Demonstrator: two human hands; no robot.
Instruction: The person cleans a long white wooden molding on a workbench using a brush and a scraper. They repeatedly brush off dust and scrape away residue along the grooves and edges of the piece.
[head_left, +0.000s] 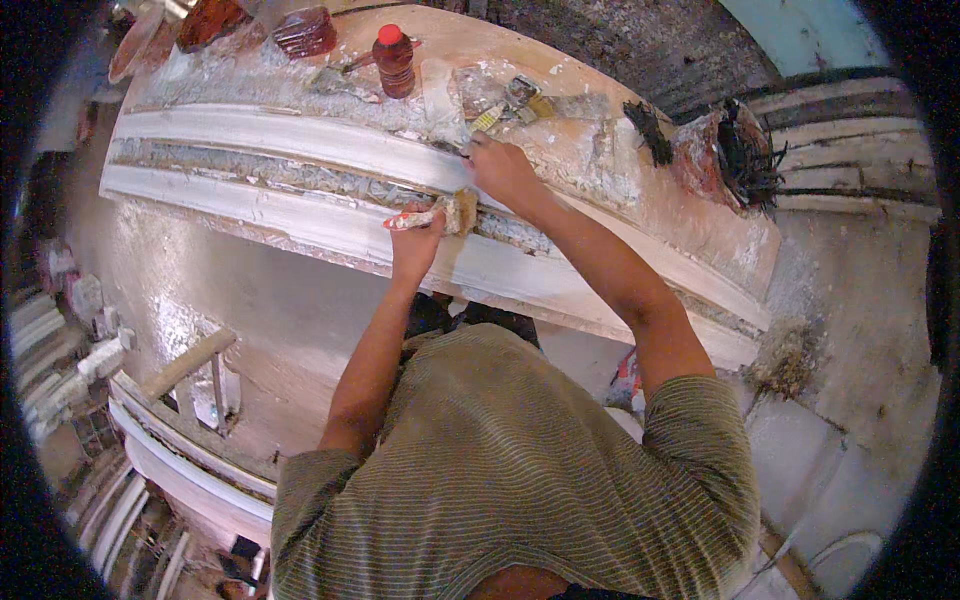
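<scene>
My left hand (417, 240) is closed around a paintbrush (458, 213), its stained orange-and-white handle pointing left and its pale, matted bristles pointing right. The brush is over the lower of two long white moulded strips (300, 214). Farther up, my right hand (503, 172) reaches over the upper white strip (300, 138) with its fingers drawn together. A small dark tip shows by those fingers, but what they hold is hidden. Between the two strips runs a rough, crusted groove (330, 183).
On the plaster-spattered bench (600, 150) stand a red-capped bottle (394, 65) of dark red liquid and red bundles (305, 33) at the back left. Brushes (520, 97) lie beyond my right hand. Dark fibres (745, 160) spill at the right end. A wooden frame (190, 365) stands lower left.
</scene>
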